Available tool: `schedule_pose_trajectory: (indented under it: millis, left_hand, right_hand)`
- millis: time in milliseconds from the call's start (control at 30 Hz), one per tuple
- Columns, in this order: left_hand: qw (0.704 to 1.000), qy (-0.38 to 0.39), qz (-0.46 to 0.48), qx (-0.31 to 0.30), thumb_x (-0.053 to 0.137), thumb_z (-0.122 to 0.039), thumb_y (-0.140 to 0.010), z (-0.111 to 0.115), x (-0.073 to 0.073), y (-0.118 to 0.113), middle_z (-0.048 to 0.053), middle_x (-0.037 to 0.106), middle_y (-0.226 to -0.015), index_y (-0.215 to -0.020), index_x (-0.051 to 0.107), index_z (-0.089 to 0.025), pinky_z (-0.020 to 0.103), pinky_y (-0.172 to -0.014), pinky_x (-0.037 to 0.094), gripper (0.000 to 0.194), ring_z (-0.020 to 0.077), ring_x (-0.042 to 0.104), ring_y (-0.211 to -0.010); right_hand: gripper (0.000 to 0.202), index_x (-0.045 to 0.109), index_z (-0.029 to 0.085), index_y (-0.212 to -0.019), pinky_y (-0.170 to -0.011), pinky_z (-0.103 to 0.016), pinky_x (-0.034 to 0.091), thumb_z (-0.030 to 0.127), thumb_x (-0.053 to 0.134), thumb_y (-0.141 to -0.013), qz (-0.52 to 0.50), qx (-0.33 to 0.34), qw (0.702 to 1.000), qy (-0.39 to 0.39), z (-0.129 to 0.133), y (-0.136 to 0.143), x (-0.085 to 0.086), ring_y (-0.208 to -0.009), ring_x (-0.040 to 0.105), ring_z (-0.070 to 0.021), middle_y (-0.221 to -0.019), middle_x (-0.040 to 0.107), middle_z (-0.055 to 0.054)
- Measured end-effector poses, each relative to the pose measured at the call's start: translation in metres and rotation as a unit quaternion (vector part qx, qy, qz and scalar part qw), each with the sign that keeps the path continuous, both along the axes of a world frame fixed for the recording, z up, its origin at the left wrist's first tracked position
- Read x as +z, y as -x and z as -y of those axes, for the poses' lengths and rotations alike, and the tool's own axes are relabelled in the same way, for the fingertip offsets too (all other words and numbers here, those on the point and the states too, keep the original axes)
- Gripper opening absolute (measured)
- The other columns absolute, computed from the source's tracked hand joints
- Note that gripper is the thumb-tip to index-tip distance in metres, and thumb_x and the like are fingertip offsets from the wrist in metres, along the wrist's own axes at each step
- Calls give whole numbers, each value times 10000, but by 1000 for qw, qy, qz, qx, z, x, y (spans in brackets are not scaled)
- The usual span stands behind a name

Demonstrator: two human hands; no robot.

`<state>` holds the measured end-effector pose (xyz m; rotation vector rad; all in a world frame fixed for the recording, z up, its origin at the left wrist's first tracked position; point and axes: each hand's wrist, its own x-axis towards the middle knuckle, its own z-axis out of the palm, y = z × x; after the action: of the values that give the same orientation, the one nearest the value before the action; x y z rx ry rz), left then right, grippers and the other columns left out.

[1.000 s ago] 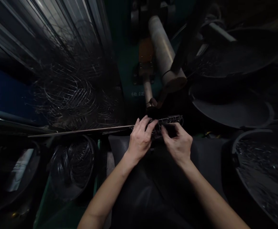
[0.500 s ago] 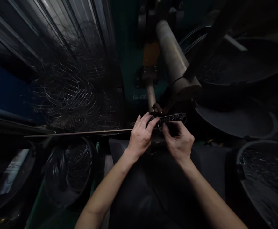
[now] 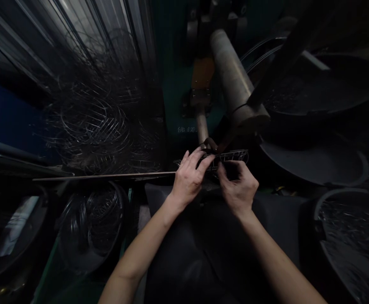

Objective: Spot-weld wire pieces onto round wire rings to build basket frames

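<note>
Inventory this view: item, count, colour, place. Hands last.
wire frame: one, dark, at fingertips
metal cylinder: one, grey, upper centre
block: one, orange, left of cylinder
machine: one, green, behind cylinder
wire pieces: uncountable, silvery, upper left
ribbed sheeting: count unclear, grey, top left
panel: one, blue, far left
strip: one, brown, left of hands
tub with wire coils: one, dark, lower left
box: one, green, under that tub
tubs: at least three, dark, right side
left hand: one, bare, on wire frame
right hand: one, bare, at wire frame

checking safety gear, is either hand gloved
No, the left hand and right hand at the wire piece are both bare.
</note>
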<state>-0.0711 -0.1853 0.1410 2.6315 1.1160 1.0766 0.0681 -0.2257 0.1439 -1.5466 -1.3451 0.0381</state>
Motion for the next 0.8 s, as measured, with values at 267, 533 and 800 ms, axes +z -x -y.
schedule_pose_trajectory:
  millis: [267,533,800]
  left_hand:
    - [1000,-7,4,6,432,7,-825,-4,0,-2,118,567,-1303,-1300,482,-164,474,-1150,374,506,232,469,-1338]
    - [1000,0,-10,3,461,-43,-849,-7,-6,0,118,519,-1377,-1341,446,-191,482,-1162,350,514,228,405,-1391]
    - [999,-33,-9,-24,503,-74,-867,-23,-12,17,108,521,-1380,-1303,420,-219,512,-1152,344,467,240,395,-1400]
  right_hand:
    - [198,604,181,-837,-670,-282,506,373,582,-880,3,-26,1000,1,-6,2,-1,-688,619,-163,-765,647,-46]
    - [211,607,183,-861,-694,-290,504,387,556,-885,-3,-21,1000,9,-6,1,-4,-714,619,-164,-796,651,-49]
    - [259,600,193,-870,-663,-300,508,448,553,-872,-59,0,997,41,-8,16,6,-685,603,-166,-798,636,-58]
